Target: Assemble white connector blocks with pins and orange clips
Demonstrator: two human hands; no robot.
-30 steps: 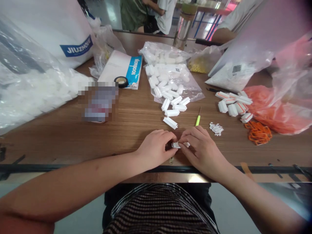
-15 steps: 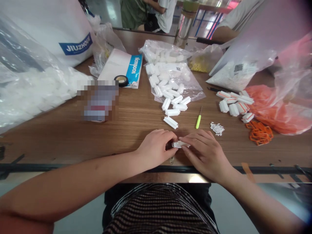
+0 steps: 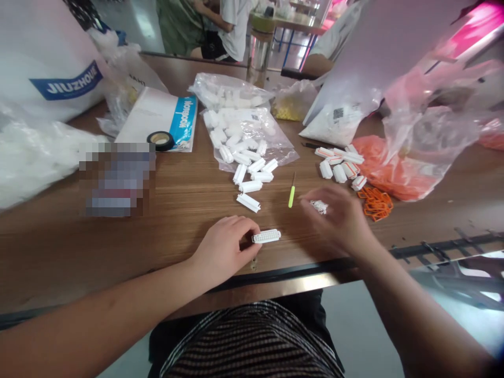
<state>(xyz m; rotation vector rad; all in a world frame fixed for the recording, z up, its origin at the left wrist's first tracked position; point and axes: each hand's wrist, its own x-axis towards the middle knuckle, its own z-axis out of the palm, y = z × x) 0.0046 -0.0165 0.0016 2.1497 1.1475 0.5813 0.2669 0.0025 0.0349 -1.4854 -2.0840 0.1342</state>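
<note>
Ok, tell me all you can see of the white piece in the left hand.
The white piece is a slim, elongated block, apparently plastic, with rows of small cells along its visible face. The left hand pinches one end between thumb and fingers; the other end points right, untouched. It is near the front edge of the table; whether it touches the tabletop is unclear.

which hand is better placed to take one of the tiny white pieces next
Probably the right hand: it is right at the tiny white pieces, while the left hand is farther away, holding a white block.
</note>
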